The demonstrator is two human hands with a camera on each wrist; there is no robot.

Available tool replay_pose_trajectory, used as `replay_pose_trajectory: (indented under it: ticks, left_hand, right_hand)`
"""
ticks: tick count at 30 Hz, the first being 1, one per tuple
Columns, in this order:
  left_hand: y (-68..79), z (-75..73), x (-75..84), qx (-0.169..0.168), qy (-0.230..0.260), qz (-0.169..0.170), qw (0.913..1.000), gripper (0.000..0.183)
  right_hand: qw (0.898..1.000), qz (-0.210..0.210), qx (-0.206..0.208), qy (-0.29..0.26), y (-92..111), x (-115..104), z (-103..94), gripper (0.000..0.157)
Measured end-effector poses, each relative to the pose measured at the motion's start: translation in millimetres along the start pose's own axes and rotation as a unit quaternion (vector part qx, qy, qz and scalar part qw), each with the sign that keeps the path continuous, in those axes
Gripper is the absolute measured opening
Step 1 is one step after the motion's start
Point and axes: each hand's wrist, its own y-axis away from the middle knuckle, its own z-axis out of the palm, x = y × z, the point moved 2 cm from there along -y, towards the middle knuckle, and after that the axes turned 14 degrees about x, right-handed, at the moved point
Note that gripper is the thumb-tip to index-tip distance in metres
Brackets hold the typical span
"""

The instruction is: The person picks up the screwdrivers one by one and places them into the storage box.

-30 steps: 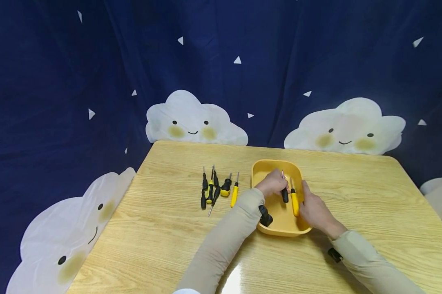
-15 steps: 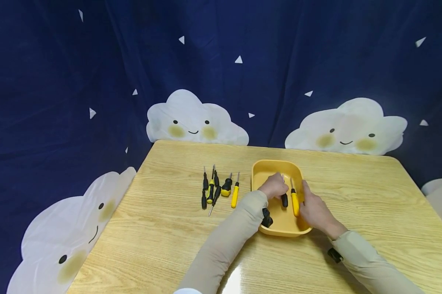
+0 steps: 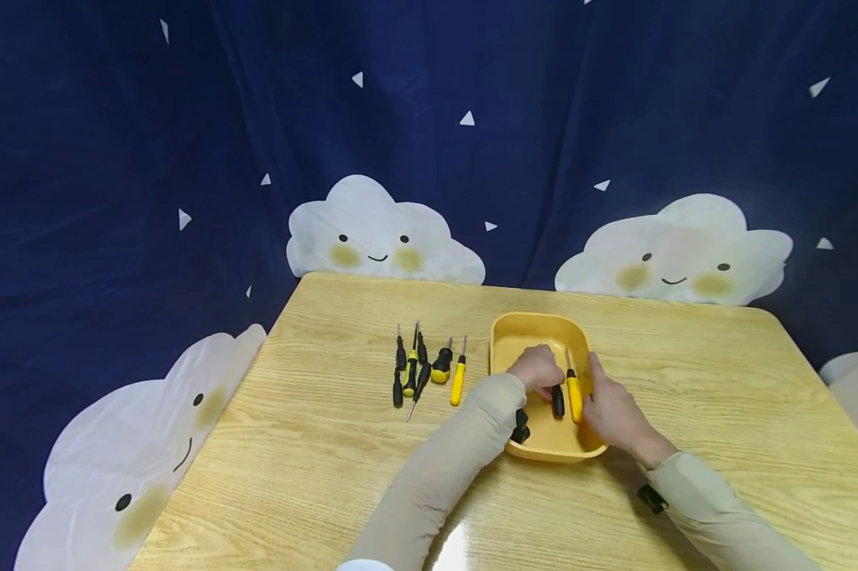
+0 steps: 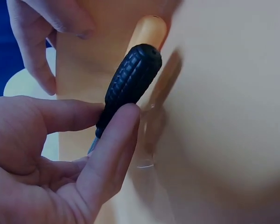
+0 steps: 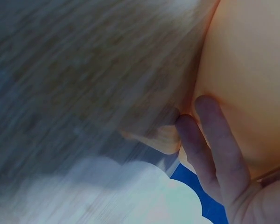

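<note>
Inside the yellow plastic bin (image 3: 543, 456) my left hand (image 3: 536, 369) pinches a screwdriver with a ribbed black handle (image 4: 133, 77). Thumb and finger are at the neck, where the handle meets the metal shaft (image 4: 92, 144). A screwdriver with a yellow handle (image 3: 575, 400) lies just right of it along the bin's right side. My right hand (image 3: 618, 412) grips that side's wall, with straight fingers (image 5: 224, 154) against it in the right wrist view. Black handles (image 3: 520, 428) sit in the bin's near left corner, partly hidden by my left sleeve.
Left of the bin on the wooden table (image 3: 315, 460) lie several screwdrivers, among them a stubby black and yellow one (image 3: 441, 366) and a slim yellow-handled one (image 3: 458, 385). A dark blue curtain with white clouds (image 3: 382, 238) hangs behind the table.
My left hand has brought the black-handled screwdriver toward me and slightly right, lower beside the yellow-handled one. The right hand keeps its place on the bin.
</note>
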Motion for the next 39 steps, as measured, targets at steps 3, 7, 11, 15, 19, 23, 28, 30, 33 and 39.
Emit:
replay_pose_trajectory:
  ticks: [3,7,11,15,19,23,28,30,33,39]
  left_hand:
    - [-0.3,1.7,0.6,-0.009,-0.008,-0.005,0.9999,0.007]
    - [-1.7,3.7,1.9,-0.019,-0.006,-0.010,0.9997,0.007]
    - [-2.8,5.3,2.7,-0.027,-0.007,-0.018,0.9994,0.008]
    - [-1.8,4.2,3.2,-0.023,-0.018,-0.018,0.9994,0.011]
    - [0.5,1.8,4.1,-0.020,-0.024,-0.018,0.9994,0.017]
    - [1.4,0.9,4.9,-0.020,-0.015,-0.020,0.9995,0.018]
    - [-0.1,0.6,5.2,-0.021,0.003,-0.017,0.9996,0.015]
    - [-1.0,0.3,5.0,-0.023,0.013,-0.013,0.9996,0.016]
    - [-1.1,-1.4,4.8,-0.027,0.038,-0.004,0.9989,0.015]
    - [2.7,-8.1,4.9,-0.051,0.094,0.010,0.9942,0.017]
  right_hand:
    - [1.000,0.005,-0.005,0.000,0.1,-0.3,0.1,0.070]
    - [1.000,0.005,-0.003,0.001,-0.5,-1.5,-1.0,0.070]
    - [1.000,0.001,0.002,0.002,-1.3,-2.1,-2.1,0.069]
    - [1.000,0.001,0.002,-0.001,-1.8,-1.7,-2.1,0.068]
    - [1.000,-0.004,0.006,0.000,-1.9,-1.8,-2.7,0.068]
    - [1.000,-0.006,0.006,0.000,-2.0,-2.1,-3.2,0.068]
    - [1.000,-0.007,0.006,0.000,-2.2,-2.2,-3.4,0.068]
    - [1.000,-0.005,0.005,0.000,-2.1,-1.9,-3.1,0.069]
    - [1.000,-0.002,0.002,-0.002,-1.8,-1.2,-2.0,0.069]
    - [1.000,0.008,-0.007,-0.002,-0.4,0.3,1.0,0.069]
